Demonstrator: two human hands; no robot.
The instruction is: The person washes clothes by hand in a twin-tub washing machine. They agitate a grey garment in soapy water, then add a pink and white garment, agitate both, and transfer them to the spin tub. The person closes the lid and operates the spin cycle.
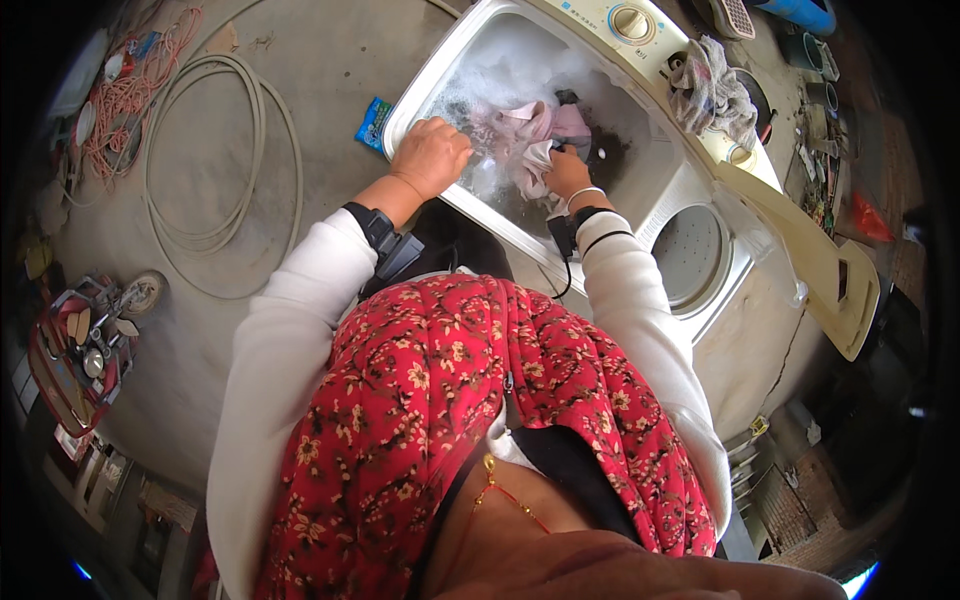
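Before me is a twin-tub washing machine, its wash tub (637, 124) holding foamy water (502, 64). My right hand (568, 172) reaches down into this tub, fingers closed on a pale wet cloth (535, 166). Just beyond it, pinkish fabric (571, 122) floats half under the suds, beside a small dark piece of cloth (566, 97). My left hand (433, 156) is curled into a loose fist at the tub's near left rim (409, 97). Nothing shows in its fingers, and its underside is hidden.
A blue-green packet (373, 124) lies against the machine's left side. The spin tub (688, 255) stands uncovered on the right, near a raised yellowed lid (817, 262). A grey cloth (712, 90) drapes over the control panel (592, 19). Coiled hose (154, 172) covers floor at left.
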